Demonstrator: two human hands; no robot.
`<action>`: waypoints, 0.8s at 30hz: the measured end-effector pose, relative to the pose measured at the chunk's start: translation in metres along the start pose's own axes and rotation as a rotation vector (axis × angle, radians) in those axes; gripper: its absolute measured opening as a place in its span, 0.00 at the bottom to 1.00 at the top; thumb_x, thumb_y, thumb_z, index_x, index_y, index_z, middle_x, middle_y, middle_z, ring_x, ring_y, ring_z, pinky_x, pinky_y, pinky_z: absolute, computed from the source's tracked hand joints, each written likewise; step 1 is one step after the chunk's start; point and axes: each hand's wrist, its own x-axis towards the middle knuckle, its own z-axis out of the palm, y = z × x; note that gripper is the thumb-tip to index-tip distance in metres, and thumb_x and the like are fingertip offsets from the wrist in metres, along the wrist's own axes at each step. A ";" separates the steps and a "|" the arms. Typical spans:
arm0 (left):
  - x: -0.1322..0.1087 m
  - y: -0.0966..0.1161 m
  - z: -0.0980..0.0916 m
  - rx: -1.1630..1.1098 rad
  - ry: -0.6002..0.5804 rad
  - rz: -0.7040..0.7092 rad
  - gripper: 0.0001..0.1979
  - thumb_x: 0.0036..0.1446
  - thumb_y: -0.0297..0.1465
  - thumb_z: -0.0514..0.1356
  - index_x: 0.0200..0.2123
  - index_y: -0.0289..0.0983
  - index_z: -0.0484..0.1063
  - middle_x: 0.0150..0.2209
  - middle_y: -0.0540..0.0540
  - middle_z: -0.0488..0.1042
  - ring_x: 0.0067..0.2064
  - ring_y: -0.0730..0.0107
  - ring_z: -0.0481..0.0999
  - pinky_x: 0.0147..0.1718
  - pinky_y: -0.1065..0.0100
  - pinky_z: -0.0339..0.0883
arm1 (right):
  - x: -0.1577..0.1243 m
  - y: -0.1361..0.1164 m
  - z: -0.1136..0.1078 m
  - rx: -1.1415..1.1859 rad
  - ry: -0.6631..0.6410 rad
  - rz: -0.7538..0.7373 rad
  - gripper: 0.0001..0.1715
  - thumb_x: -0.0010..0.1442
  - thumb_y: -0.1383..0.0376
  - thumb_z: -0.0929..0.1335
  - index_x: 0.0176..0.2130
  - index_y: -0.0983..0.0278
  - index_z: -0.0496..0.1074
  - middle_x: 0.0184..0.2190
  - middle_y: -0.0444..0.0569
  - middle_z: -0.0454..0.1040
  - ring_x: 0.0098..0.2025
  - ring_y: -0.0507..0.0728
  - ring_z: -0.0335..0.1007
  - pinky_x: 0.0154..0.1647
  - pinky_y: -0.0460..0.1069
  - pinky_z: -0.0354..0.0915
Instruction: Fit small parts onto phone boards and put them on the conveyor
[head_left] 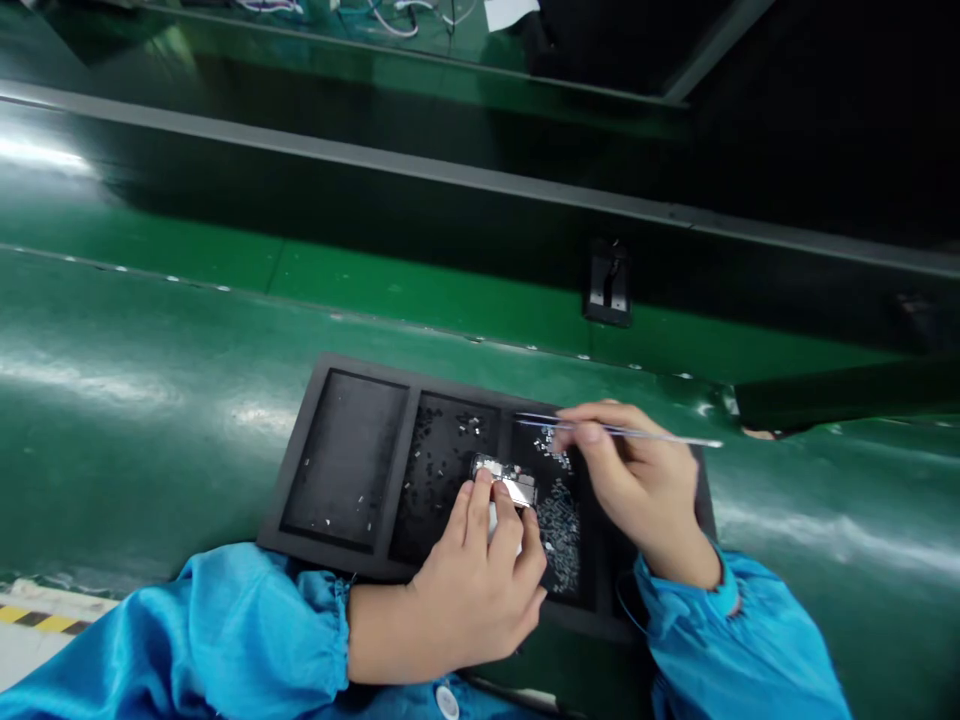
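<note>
My left hand (480, 580) is closed on a small flat device (516, 486) with shiny silver plates and a dark edge, which looks like an opened phone; the fingers cover much of it. It is over a black foam tray (396, 470) divided into compartments. Pinched in my right hand (645, 480) is a pair of thin metal tweezers (645, 434), lying nearly level with the tips pointing left over the right part of the tray. Beneath them, many tiny silver parts (559, 530) are scattered in that compartment. Fewer tiny pieces (471, 425) lie in the middle one.
The tray rests on a green work surface (150, 320). Behind it stands a black holder (608, 285) near a long grey rail (375, 160). Cables (405, 20) and a white paper (511, 12) are at the far back. Yellow-black floor tape (37, 620) shows at lower left.
</note>
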 end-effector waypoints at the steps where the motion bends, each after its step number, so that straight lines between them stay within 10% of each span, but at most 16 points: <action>1: 0.000 0.000 0.000 0.001 0.003 -0.003 0.30 0.70 0.44 0.52 0.62 0.25 0.66 0.60 0.24 0.71 0.64 0.30 0.69 0.64 0.44 0.56 | 0.003 -0.004 0.004 0.059 -0.079 -0.015 0.11 0.72 0.57 0.67 0.44 0.59 0.77 0.29 0.45 0.78 0.29 0.55 0.76 0.33 0.50 0.71; 12: 0.000 -0.002 -0.002 -0.009 0.048 -0.018 0.28 0.69 0.42 0.51 0.61 0.25 0.69 0.59 0.26 0.72 0.64 0.30 0.70 0.64 0.45 0.56 | 0.047 -0.010 0.060 0.259 -0.292 -0.133 0.17 0.71 0.55 0.67 0.37 0.60 0.81 0.33 0.49 0.81 0.34 0.57 0.78 0.37 0.51 0.74; 24: 0.000 -0.004 -0.004 -0.013 0.042 -0.001 0.28 0.69 0.41 0.52 0.61 0.25 0.70 0.59 0.26 0.73 0.64 0.31 0.70 0.65 0.45 0.58 | 0.044 -0.008 0.066 0.292 -0.304 -0.118 0.12 0.70 0.61 0.69 0.38 0.60 0.83 0.33 0.48 0.82 0.33 0.56 0.79 0.37 0.51 0.75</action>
